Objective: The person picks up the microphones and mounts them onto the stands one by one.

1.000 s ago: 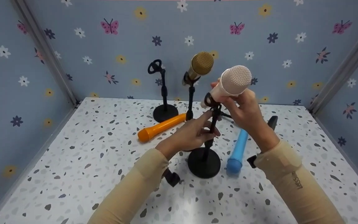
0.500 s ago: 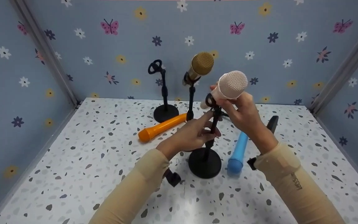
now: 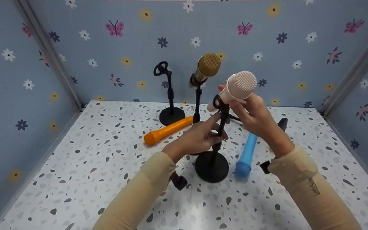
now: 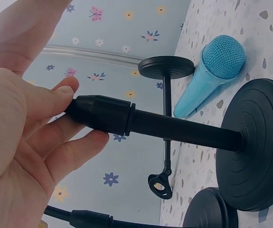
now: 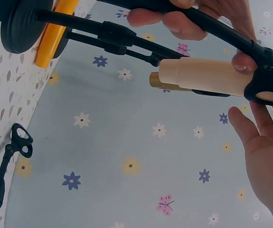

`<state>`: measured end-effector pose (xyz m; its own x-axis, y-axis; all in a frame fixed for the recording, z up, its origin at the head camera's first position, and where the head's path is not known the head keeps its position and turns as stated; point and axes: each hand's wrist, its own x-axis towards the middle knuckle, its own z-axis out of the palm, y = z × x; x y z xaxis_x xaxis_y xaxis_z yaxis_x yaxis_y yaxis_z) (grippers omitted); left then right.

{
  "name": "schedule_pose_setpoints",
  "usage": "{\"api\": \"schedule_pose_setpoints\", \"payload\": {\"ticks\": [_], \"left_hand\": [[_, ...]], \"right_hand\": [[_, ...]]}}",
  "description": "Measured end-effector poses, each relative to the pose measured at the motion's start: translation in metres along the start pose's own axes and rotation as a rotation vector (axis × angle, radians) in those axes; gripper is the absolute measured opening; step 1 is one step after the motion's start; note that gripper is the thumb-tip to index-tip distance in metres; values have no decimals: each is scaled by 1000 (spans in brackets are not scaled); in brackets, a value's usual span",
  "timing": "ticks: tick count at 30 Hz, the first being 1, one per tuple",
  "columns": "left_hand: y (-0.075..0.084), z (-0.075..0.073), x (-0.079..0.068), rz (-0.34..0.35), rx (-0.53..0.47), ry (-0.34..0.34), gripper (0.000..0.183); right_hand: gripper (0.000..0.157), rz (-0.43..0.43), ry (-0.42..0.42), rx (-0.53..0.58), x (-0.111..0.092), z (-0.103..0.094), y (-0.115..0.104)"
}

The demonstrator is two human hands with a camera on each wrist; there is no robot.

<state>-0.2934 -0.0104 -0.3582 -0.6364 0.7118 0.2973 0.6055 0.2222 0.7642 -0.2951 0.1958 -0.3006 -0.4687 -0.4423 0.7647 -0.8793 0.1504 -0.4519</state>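
Observation:
In the head view my left hand (image 3: 196, 137) grips the upper pole of a black microphone stand (image 3: 212, 166), which stands upright on its round base. My right hand (image 3: 254, 115) holds a pale pink-white microphone (image 3: 242, 84) just below its mesh head, fingers and thumb around it. The microphone is tilted, and its handle passes through the stand's clip (image 5: 271, 90), seen closely in the right wrist view. From the left wrist, the thumb and fingers show around the pole at the black collar (image 4: 108, 114). Part of the handle is hidden by the clip.
Behind stands a gold microphone (image 3: 209, 65) on its own stand. A stand with an unfilled clip (image 3: 161, 68) is at back left. An orange microphone (image 3: 168, 130) and a blue microphone (image 3: 247, 156) lie on the speckled table; another stand (image 4: 167, 69) lies beyond the right hand.
The pale microphone's head dips slightly, then rises a little, with the right hand around it. The left hand keeps its grip on the stand; the view shifts slightly.

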Motion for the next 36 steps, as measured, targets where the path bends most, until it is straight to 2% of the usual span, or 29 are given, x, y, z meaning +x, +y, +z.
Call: {"api": "schedule_pose_setpoints", "payload": {"ticks": [6, 11, 14, 17, 22, 26, 31, 36], "left_hand": [[1, 0, 0, -16, 8, -8, 56], [1, 0, 0, -30, 3, -8, 57], [1, 0, 1, -18, -5, -4, 58], [-1, 1, 1, 4, -23, -4, 60], [-2, 1, 1, 10, -49, -11, 62], [-2, 1, 0, 11, -48, -12, 57], [-3, 1, -1, 20, -50, -8, 53], [-2, 0, -1, 25, -57, -2, 52]], "right_hand": [[53, -27, -11, 2, -1, -4, -5], [50, -13, 35, 20, -9, -9, -4], [46, 38, 54, 58, -20, -14, 2], [43, 142, 44, 83, -35, -17, 11], [48, 370, -25, 89, -62, -21, 28], [51, 494, -92, 80, -79, -20, 41], [48, 526, -201, 19, -95, -16, 54], [48, 512, -385, 22, -104, -9, 62]]}}
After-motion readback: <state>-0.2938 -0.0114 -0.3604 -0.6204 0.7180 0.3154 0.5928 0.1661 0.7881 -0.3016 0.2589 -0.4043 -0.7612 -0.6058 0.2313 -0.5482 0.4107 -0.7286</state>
